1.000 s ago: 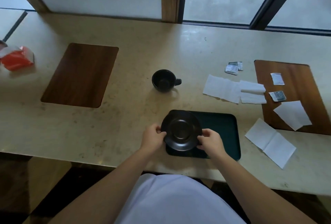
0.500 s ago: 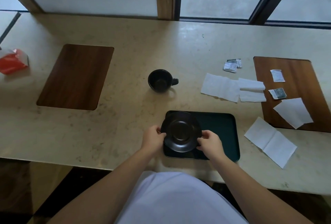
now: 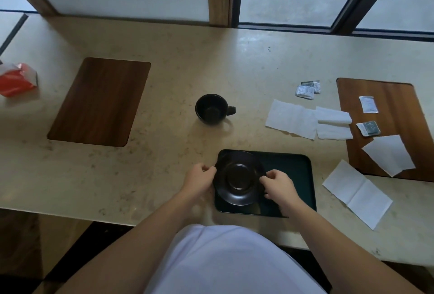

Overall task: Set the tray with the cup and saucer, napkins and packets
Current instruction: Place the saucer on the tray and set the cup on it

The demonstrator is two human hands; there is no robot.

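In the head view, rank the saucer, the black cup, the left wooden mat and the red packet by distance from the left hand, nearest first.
From the left hand:
1. Saucer, held at its left rim, over the left end of the tray.
2. Black cup, just beyond the hand on the counter.
3. Left wooden mat, farther out to the left.
4. Red packet, at the far left edge.
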